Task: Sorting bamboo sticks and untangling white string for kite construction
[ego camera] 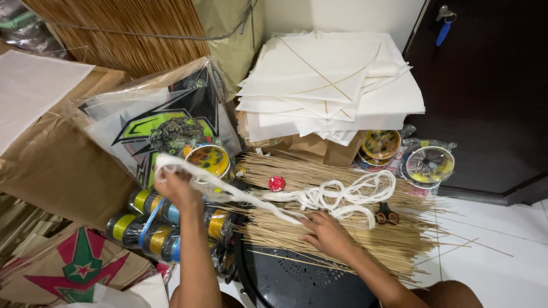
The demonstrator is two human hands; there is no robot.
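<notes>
My left hand point(178, 188) lifts the white cord point(251, 197), fingers curled tight around it, to pull it taut. My right hand point(326, 232) pinches the same cord, pressing it onto the bamboo sticks point(342, 239); its loose coils lie beside the scissors point(387, 215).

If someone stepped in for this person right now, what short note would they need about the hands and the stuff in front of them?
Left hand: raised, gripping one end of the white strip.
Right hand: pressing the strip down on the thin sticks.
The rest of the strip lies in loose loops on the sticks, next to small scissors.
Done: a length pulled straight between the hands.
Left: the loops are still tangled.
</notes>
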